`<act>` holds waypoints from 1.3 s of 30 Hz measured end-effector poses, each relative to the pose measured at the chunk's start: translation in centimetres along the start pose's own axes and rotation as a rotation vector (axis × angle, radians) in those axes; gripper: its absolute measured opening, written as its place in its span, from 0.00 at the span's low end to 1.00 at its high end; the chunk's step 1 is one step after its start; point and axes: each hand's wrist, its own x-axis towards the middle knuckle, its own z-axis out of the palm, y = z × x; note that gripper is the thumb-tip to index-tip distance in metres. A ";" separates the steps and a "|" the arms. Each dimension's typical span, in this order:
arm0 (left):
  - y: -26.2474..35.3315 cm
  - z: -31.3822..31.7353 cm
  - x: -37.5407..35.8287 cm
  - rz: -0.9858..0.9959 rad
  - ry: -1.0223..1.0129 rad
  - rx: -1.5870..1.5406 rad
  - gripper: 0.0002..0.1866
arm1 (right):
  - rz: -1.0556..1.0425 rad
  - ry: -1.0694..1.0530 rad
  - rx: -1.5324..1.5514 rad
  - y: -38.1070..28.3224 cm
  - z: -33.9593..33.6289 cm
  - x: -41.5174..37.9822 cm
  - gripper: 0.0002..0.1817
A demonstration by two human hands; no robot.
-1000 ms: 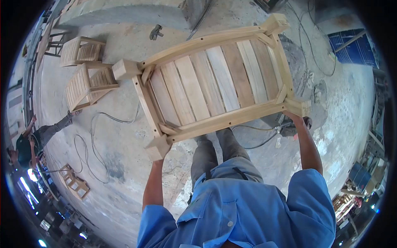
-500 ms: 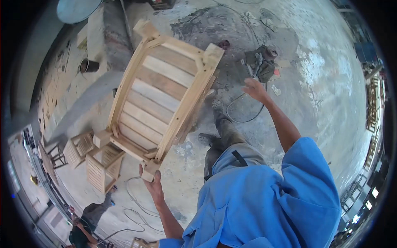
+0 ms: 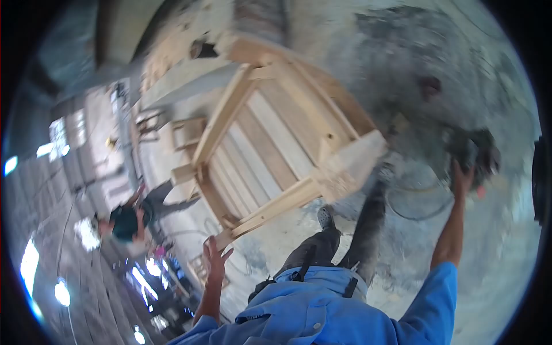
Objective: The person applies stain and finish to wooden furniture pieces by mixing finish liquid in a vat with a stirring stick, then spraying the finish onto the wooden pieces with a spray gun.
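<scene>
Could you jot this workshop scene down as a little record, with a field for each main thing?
main piece: slatted wooden frame, square blocks at its corners
left hand: at the frame's lower left corner, thumb spread; grip unclear
right hand: reaching down to a dark object, too blurred to name
clothing: blue shirt, dark shoes
on the floor: looped hose or cable near the right hand
background: another person in a dark top, left side
picture quality: blurred, edges curved
</scene>
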 end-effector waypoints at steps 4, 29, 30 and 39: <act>0.6 0.4 0.1 -0.054 0.037 0.081 0.27 | -0.056 0.122 0.131 2.4 2.4 2.4 0.37; 6.8 -0.2 17.7 0.592 -0.167 0.083 0.26 | -0.072 0.114 0.167 -29.9 -24.1 -34.4 0.17; 7.5 0.1 18.5 0.612 -0.202 0.047 0.27 | -0.051 0.106 0.162 -31.1 -24.9 -36.5 0.18; 0.6 3.0 12.5 0.701 -0.849 -0.407 0.18 | -0.231 -0.609 0.248 -38.9 -21.4 -49.1 0.28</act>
